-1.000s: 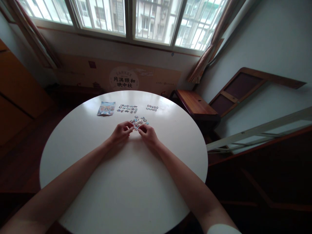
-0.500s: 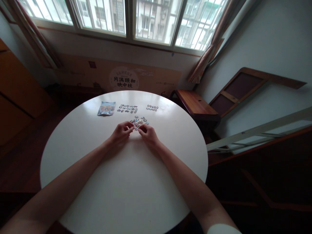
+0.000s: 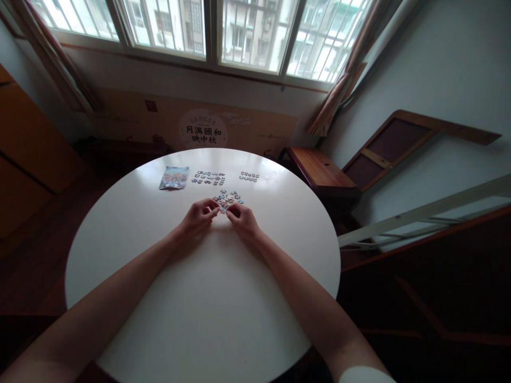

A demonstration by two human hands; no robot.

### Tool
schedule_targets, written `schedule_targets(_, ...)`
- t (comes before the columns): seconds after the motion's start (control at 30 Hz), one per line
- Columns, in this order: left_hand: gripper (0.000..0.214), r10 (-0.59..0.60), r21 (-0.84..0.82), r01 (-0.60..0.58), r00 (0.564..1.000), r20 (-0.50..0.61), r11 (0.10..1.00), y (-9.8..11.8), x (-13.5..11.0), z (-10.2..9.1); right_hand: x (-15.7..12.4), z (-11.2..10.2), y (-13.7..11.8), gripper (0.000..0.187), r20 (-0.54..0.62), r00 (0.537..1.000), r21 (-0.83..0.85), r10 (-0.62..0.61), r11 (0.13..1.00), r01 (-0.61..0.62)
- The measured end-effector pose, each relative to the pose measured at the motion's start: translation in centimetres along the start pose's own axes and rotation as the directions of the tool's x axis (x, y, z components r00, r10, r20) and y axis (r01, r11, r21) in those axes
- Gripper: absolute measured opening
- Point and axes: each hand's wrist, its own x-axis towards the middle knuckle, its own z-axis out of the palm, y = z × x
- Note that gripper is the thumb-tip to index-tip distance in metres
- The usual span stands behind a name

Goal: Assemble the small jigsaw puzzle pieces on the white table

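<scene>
A loose pile of jigsaw pieces [image 3: 229, 199] lies on the round white table [image 3: 207, 308]. At its near edge, my left hand [image 3: 198, 215] has thumb and forefinger pinched together by a small jigsaw piece [image 3: 223, 210]. My right hand [image 3: 241, 218] pinches the same spot from the other side, its fingertips just apart from the left ones. The fingers partly hide the piece. Behind the pile, several rows of jigsaw pieces [image 3: 208, 177] are laid out, with a smaller group of pieces [image 3: 249, 176] to their right.
A printed picture packet [image 3: 174, 178] lies flat at the table's back left. Beyond the right rim stands a wooden stool or bench [image 3: 321, 167]. A folded wooden frame [image 3: 391, 141] leans against the right wall. Barred windows [image 3: 251, 37] run along the far wall.
Almost nothing differs. Both hands stay pinched at the near edge of the pile, with only a tiny shift of the fingers.
</scene>
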Motion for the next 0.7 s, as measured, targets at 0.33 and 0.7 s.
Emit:
schedule_targets(0.33,0.025,-0.007,0.0,0.007,1.0,0.003,1.0,-0.17,-0.02,-0.01,-0.01,-0.08,-0.07,0.013,0.002,1.0,-0.004,-0.002,1.0,0.002)
schedule_targets(0.7,0.025,-0.008,0.007,0.008,1.0,0.004,1.0,-0.05,-0.04,-0.02,-0.05,-0.09,-0.23,0.014,0.003,1.0,0.004,0.009,1.0,-0.009)
